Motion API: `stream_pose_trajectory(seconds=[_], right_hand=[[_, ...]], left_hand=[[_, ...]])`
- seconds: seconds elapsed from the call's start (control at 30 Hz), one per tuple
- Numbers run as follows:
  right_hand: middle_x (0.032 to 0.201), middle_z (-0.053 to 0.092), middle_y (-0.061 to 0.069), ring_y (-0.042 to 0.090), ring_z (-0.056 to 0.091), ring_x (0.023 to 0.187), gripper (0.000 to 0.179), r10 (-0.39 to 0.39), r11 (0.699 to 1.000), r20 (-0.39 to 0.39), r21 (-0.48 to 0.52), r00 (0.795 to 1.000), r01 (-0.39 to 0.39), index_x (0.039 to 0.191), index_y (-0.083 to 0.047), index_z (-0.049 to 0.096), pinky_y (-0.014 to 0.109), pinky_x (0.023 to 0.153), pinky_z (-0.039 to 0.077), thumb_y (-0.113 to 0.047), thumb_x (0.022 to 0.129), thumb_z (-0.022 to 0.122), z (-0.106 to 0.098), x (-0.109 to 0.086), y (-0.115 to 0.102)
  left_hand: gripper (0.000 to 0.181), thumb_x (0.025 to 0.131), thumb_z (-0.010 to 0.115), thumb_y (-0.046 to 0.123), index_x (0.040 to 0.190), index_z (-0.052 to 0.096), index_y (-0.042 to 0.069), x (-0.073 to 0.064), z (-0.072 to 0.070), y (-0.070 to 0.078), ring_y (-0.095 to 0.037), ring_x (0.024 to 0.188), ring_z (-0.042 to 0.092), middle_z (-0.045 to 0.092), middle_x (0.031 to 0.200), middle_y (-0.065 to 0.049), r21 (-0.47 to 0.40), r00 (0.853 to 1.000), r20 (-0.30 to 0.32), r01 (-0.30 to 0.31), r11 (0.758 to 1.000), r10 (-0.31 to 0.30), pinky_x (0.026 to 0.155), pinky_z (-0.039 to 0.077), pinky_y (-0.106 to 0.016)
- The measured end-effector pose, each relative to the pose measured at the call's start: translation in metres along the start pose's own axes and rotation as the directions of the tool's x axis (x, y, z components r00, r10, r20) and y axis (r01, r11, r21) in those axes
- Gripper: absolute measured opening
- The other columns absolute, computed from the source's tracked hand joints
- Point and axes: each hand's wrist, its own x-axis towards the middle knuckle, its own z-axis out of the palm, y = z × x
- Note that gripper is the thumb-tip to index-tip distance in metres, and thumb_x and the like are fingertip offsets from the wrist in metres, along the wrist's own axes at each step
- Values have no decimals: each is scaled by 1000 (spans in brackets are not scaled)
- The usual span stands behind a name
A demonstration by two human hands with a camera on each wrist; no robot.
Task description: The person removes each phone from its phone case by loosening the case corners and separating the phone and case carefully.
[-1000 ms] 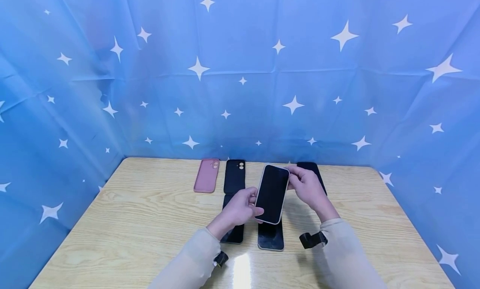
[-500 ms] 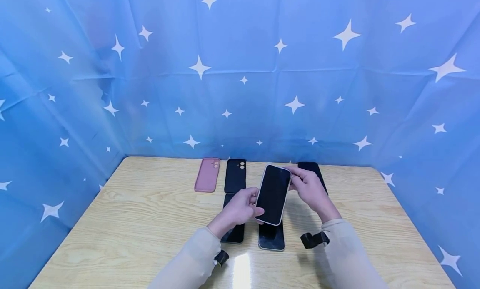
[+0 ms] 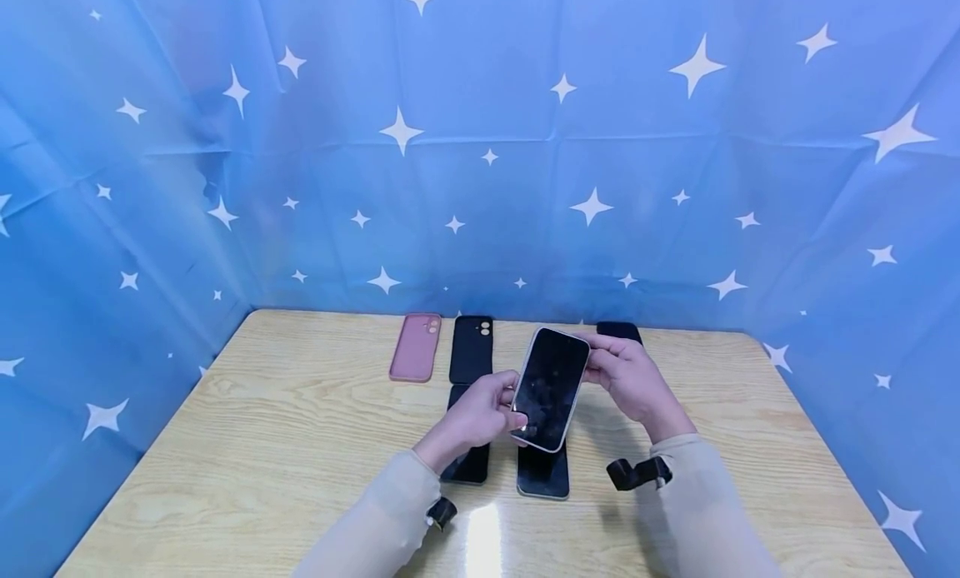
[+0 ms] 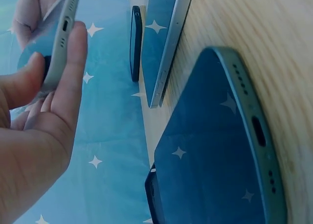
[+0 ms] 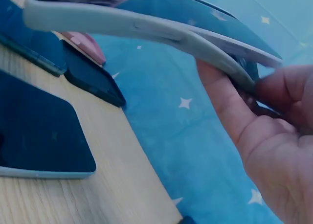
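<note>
Site reads as a curtained-off recording booth: star-printed blue cloth [image 3: 480,87] hangs beyond the far, left and right edges of a wood-grain counter [image 3: 262,411], and small black wrist cameras [image 3: 624,475] sit at both cuffs [image 3: 678,446].

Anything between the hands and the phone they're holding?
Yes, a pale case. It runs along the phone's side and bends away from it at the end the right hand grips. At the front, nothing visible separates the left hand from the screen.
</note>
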Motion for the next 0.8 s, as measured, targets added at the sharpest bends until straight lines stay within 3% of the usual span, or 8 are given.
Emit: stream_pose_trajectory(seconds=[0.13, 0.2, 0.27, 0.4, 0.47, 0.53, 0.73, 0.8], right_hand=[[113, 74, -2, 11, 72, 98, 48, -40, 983, 72, 180, 997, 27, 123, -9, 72, 25, 84, 62, 12, 104, 35, -4, 1, 3], [111, 75, -1, 12, 72, 97, 52, -51, 972, 91, 232, 995, 29, 116, -17, 76, 25, 83, 62, 11, 105, 33, -5, 1, 4], [110, 76, -1, 12, 72, 96, 49, -47, 971, 78, 239, 996, 27, 115, -18, 76, 25, 82, 62, 8, 107, 36, -5, 2, 5], [106, 75, -6, 9, 71, 94, 32, -2, 993, -27, 116, 1000, 5, 131, -5, 68, 23, 82, 61, -1, 109, 45, 1, 3, 5], [104, 74, -9, 7, 69, 93, 34, 30, 999, -87, 33, 996, -27, 140, 5, 59, 22, 83, 61, -6, 110, 47, 6, 3, 3], [101, 71, -9, 6, 67, 92, 40, 51, 998, -128, -36, 990, -56, 143, 15, 49, 21, 83, 60, -8, 111, 45, 11, 3, 3], [92, 63, -1, 8, 61, 86, 37, 73, 986, -193, -132, 979, -99, 129, 17, 55, 22, 77, 58, -11, 113, 38, 22, 3, 3], [89, 62, -1, 9, 61, 84, 36, 66, 986, -193, -139, 979, -94, 125, 17, 57, 22, 76, 58, -11, 113, 38, 25, 3, 5]], left_hand=[[25, 92, 57, -20, 111, 59, -4, -1, -1, 1, -17, 83, 73, 74, 93, -12, -117, 999, 31, 27, 993, -23, 73, 64, -35], [27, 92, 55, -21, 113, 59, -5, 0, -1, 1, -19, 87, 74, 75, 100, -14, -157, 999, 37, 42, 987, -36, 79, 65, -44], [19, 92, 54, -21, 102, 55, -4, 0, -1, 3, -16, 80, 70, 69, 88, -7, -177, 998, 36, 52, 983, -46, 80, 64, -50], [33, 93, 55, -21, 83, 33, 2, 2, 0, 4, -8, 61, 35, 29, 73, 4, -188, 998, -9, 59, 980, -62, 77, 65, -49], [40, 94, 56, -20, 81, 27, 6, 3, 1, 4, -11, 62, 22, 20, 75, 4, -188, 997, -30, 58, 980, -65, 75, 66, -47], [40, 95, 57, -18, 81, 28, 7, 4, 1, 4, -10, 62, 27, 20, 75, 3, -197, 997, -38, 60, 979, -69, 75, 66, -46], [36, 97, 57, -15, 81, 33, 6, 5, 1, 4, -8, 61, 34, 21, 73, 4, -195, 996, -63, 53, 979, -67, 77, 65, -49], [33, 97, 58, -15, 82, 35, 5, 5, 1, 3, -9, 66, 51, 23, 72, 4, -193, 995, -79, 50, 980, -66, 77, 65, -50]])
